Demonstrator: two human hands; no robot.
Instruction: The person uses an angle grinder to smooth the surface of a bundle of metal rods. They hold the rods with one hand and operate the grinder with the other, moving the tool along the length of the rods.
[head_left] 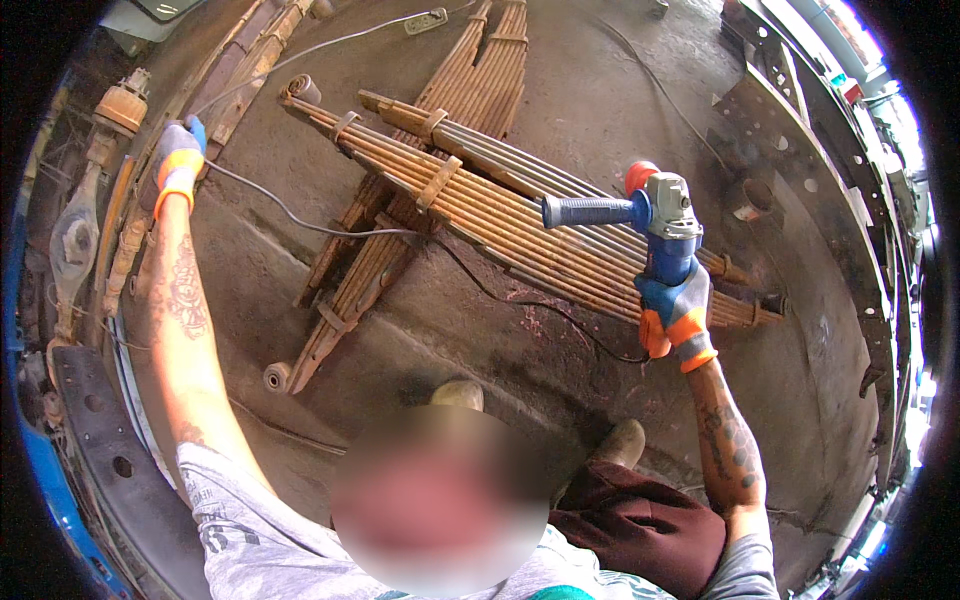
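Note:
My right hand [682, 305], in a blue-grey glove with an orange cuff, is wrapped round the body of a blue angle grinder [668, 235]. The grinder has a grey metal head, a side handle pointing left and a red round part at its far side. It is above the right part of a rusty leaf spring pack [540, 235]. Out to the far left, my gloved left hand [180, 155] is closed round the power cable [285, 210]. From there the cable runs across the springs toward the grinder; its joint with the tool is hidden behind my right hand.
More leaf springs [480, 75] lie crosswise under the pack. A socket block [426, 21] is on the floor at the back. Axle parts [75, 235] and long beams line the left; a holed steel frame [815, 150] stands right. My shoes [622, 443] are near the springs.

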